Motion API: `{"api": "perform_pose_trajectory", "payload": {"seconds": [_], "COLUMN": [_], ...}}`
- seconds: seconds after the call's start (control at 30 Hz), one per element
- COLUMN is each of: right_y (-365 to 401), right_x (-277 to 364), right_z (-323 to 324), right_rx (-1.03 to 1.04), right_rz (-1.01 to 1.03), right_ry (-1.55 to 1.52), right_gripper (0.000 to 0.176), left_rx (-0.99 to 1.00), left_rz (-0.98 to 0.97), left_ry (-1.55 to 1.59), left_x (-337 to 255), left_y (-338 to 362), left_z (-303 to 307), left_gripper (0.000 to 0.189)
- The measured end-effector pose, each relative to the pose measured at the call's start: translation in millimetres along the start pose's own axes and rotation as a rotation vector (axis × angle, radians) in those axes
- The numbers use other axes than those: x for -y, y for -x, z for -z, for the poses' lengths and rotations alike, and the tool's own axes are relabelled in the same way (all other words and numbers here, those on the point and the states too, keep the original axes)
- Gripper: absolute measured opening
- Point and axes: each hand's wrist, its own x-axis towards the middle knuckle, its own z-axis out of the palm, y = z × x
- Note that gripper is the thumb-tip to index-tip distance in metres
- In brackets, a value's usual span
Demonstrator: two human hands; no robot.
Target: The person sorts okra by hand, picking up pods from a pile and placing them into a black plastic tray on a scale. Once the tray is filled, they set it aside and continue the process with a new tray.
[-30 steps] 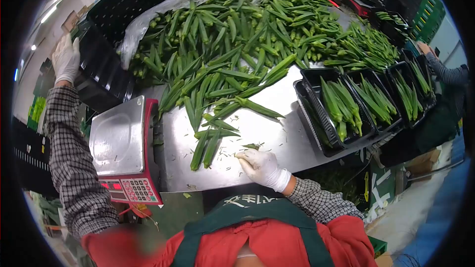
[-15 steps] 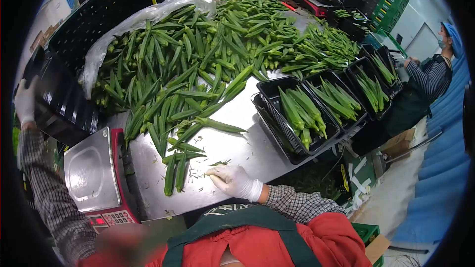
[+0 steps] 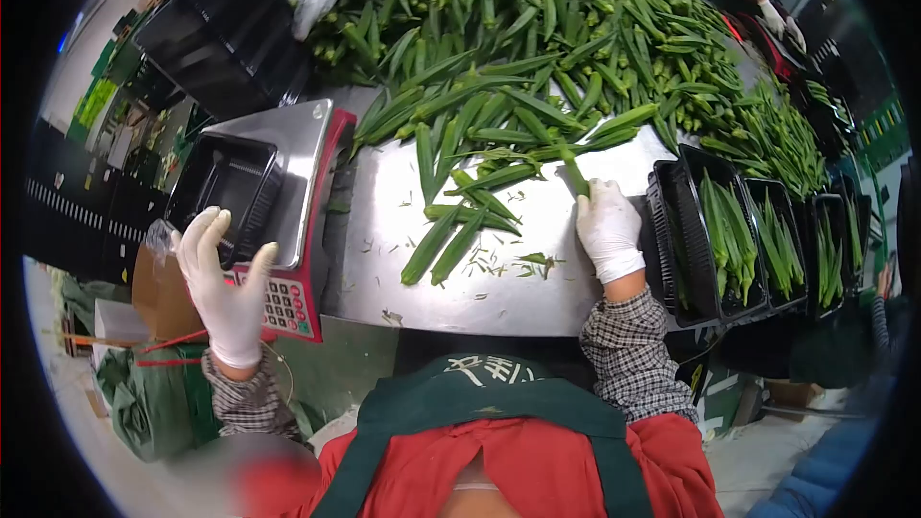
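A black plastic tray (image 3: 251, 155) sits on the metal plate of the red weighing scale (image 3: 315, 206). My left hand (image 3: 225, 302), in a white glove, is open beside the tray's near edge, its fingers and thumb apart. Over the metal table, my gloved right hand (image 3: 611, 233) is closed around the end of an okra pod (image 3: 575, 176). Several loose okra pods (image 3: 459, 245) lie nearby among small green scraps. Behind them spreads a large heap of okra (image 3: 537, 29).
Black trays filled with okra (image 3: 729, 230) stand in a row along the right of the metal table (image 3: 451, 312). A stack of black trays (image 3: 225, 38) rises behind the scale. At the upper right, a co-worker's gloved hands (image 3: 782, 24) are near another scale.
My left hand has come from the tray stack to the scale, where a black tray now sits. My right hand has moved forward and taken hold of an okra pod. The view has shifted.
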Motion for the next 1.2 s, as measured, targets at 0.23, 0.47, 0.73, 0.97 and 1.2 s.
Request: {"api": "perform_pose_trajectory", "payload": {"seconds": [0.23,0.47,0.73,0.97,1.2], "right_y": [47.3,34.1,15.8,19.6,6.2], "right_x": [69.9,88.2,102.5,146.4,151.7], "right_z": [56.0,28.1,5.0,-3.5,13.6], "right_rx": [0.228,0.069,-0.045,-0.019,0.095], "right_rz": [0.151,0.481,0.626,0.878,0.684], "right_ry": [-0.926,-0.617,-0.348,-0.149,-0.305], "right_gripper": [0.026,0.026,0.028,0.037,0.030], "left_rx": [0.664,0.420,0.274,0.246,0.284], "left_rz": [0.667,0.930,1.088,1.219,1.342], "left_ry": [1.606,1.629,1.873,1.950,1.998], "left_x": [-120.0,-103.9,-82.7,-81.7,-87.6], "left_y": [36.7,46.3,57.5,80.2,82.4], "left_z": [-58.5,-80.2,-67.8,-69.5,-66.7], "left_gripper": [0.049,0.014,0.016,0.013,0.029]}}
